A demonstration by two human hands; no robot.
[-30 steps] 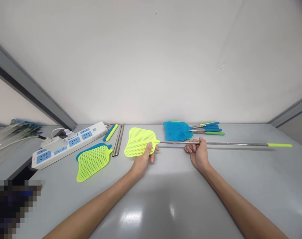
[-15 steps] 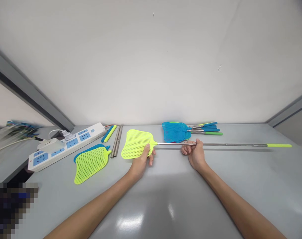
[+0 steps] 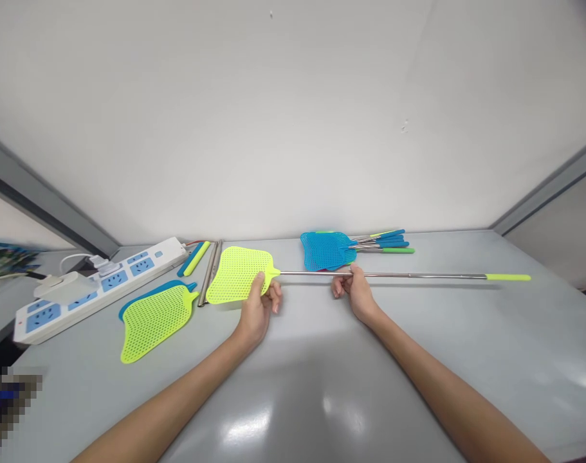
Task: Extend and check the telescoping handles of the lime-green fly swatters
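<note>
A yellow-green fly swatter (image 3: 242, 273) with a long extended steel shaft is held level above the table by both hands. My left hand (image 3: 256, 308) is closed on its perforated head, thumb on top near the neck. Further right, my right hand (image 3: 360, 296) pinches the shaft, its other fingers curled below. The swatter's yellow-green grip (image 3: 508, 277) points right. Just behind my right hand lies a pile of swatters with a blue head (image 3: 326, 251) on top and blue and green grips (image 3: 399, 251) to the right.
Left of my hands lie a loose yellow-green swatter head (image 3: 157, 321) over a blue one (image 3: 126, 308), two steel tubes (image 3: 208, 276), and blue and yellow-green grips (image 3: 196, 258). A white power strip (image 3: 104, 289) with plugs stands beyond them. A wall (image 3: 293, 128) rises behind the table.
The view has shifted, so everything appears further left. The held swatter has also moved slightly left; its head now overlaps the steel tubes in view. Both hands keep their hold.
</note>
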